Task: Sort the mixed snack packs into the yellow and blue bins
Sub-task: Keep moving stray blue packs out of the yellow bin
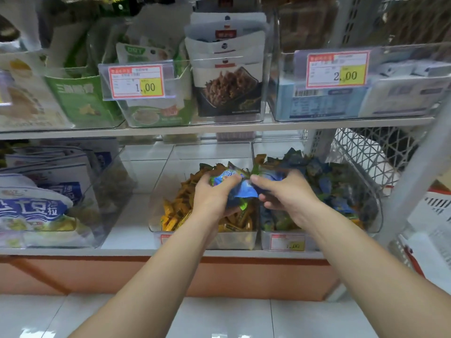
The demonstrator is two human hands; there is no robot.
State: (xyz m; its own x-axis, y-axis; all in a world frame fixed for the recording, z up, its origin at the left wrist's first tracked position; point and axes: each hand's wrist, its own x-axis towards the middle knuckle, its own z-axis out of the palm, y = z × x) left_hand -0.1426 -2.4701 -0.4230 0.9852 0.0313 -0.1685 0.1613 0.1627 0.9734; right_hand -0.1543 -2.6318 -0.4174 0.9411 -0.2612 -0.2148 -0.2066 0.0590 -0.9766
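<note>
Gripping stray blue packs [240, 189] with left hand [212, 192] and right hand [289, 195] above yellow bin [231, 240], seemingly bound for blue bin [375, 211].

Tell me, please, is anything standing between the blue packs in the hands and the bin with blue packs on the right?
Nothing visible does. The left hand and the right hand hold the blue packs just above the left edge of the blue bin, which is open on top.
</note>
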